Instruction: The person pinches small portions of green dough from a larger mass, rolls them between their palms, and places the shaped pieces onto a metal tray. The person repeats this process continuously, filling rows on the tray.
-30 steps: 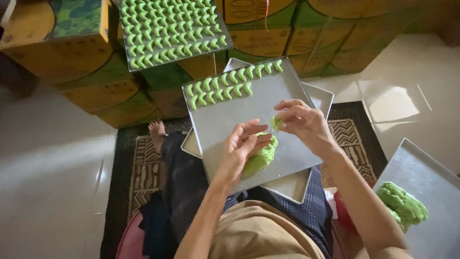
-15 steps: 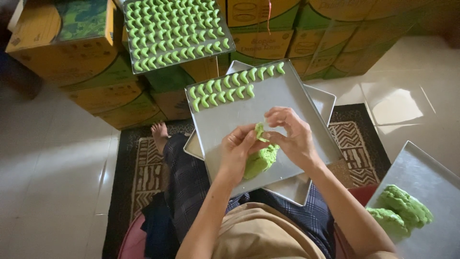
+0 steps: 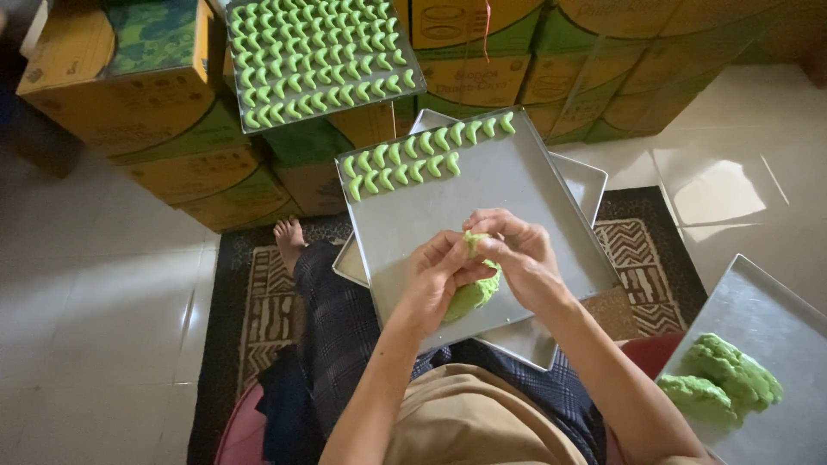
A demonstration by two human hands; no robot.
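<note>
Since half a second ago the two hands have been drawn closer together, and the small green piece once held up between them is now nearly hidden among the fingers. A lump of green dough (image 3: pixel 472 294) is cupped in the left hand (image 3: pixel 438 280), its bulk hanging below the palm so that a supply stays within reach, while a small bit is pinched off its top by the thumb and fingertips of the right hand (image 3: pixel 517 258), pressed together on it. Directly beneath the grip a metal tray (image 3: pixel 517 185) is balanced on the lap, apparently so that finished pieces can be set down without reaching; green crescent shapes (image 3: pixel 413 158) are lined in two rows along its far edge. Beyond it a full tray (image 3: pixel 320 52) rests on stacked cartons (image 3: pixel 129 95). To the right of the grip, spare dough (image 3: pixel 719 379) lies on another tray (image 3: pixel 775 319).
</note>
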